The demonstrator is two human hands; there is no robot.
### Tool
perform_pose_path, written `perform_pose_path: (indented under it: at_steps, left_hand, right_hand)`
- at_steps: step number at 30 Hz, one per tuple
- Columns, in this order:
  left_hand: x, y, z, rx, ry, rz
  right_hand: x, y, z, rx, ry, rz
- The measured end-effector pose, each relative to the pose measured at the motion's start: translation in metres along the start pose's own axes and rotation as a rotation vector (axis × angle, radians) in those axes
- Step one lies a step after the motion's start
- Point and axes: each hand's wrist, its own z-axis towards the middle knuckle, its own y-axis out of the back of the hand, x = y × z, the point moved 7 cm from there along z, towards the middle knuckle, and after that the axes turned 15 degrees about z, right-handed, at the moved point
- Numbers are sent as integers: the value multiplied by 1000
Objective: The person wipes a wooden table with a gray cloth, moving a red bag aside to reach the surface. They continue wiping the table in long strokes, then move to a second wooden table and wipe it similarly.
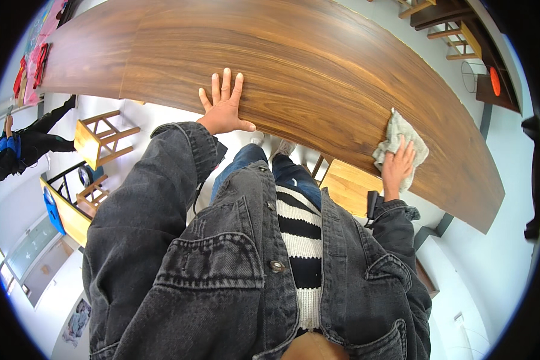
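A long table with a brown wood-grain top (pixel 297 67) stretches across the view in front of me. My left hand (pixel 225 105) rests palm down at its near edge, fingers spread, holding nothing. Towards the table's right end, my right hand (pixel 399 164) lies on a crumpled grey-green cloth (pixel 409 135), pressing it flat against the wood near the front edge. Part of the cloth sticks out beyond my fingertips and on both sides of the hand.
Below the table edge stands a wooden stool (pixel 348 184) between my arms. More stools (pixel 100 139) are at the left, near a person (pixel 18 144) in dark clothes. Red and pink cloth (pixel 40 65) lies at the table's far left. A wire basket (pixel 470 74) is at upper right.
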Motion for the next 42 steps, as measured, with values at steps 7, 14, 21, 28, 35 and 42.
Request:
perform_pose_path:
  at_steps: [7, 14, 21, 28, 35, 42]
  left_hand:
    - [-11, 6, 6, 12, -19, 36]
    - [4, -14, 11, -229, -21, 19]
    - [1, -9, 9, -277, -42, 94]
    - [-144, -16, -11, -372, -237, 28]
    - [-338, -22, -7, -205, -113, -137]
    - [-329, -21, 13, -149, 168, -118]
  right_hand:
    - [151, -44, -51, 47, 171, -7]
    - [312, -76, -71, 110, 582, 343]
    - [232, -51, -71, 43, 427, 352]
    - [56, 19, -51, 10, 139, 135]
    - [-135, 91, -29, 2, 8, 121]
    - [-252, 118, -14, 38, 3, 138]
